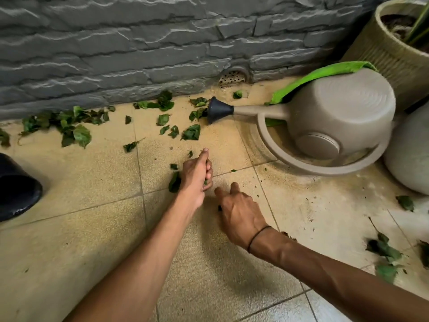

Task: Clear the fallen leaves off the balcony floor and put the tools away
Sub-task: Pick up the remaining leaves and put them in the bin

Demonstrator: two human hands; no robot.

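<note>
Much of the grip is hard to read: the left hand (196,173) has its fingers curled round a clump of green scraps, only slivers of which show between them, with one larger leaf (174,182) partly hidden behind its wrist. The right hand (239,210) reaches down with fingers loosely bent; something dark sits under its thumb side, too hidden to tell whether it is pinched. Fallen leaves (69,126) lie scattered along the floor's far edge against the grey stone wall (116,43), and more near the floor's right edge. A watering can (336,117) lies tipped on the beige tiled floor (92,173), a green cloth (301,82) behind it. A dark pot (16,189) is cut off at left.
</note>
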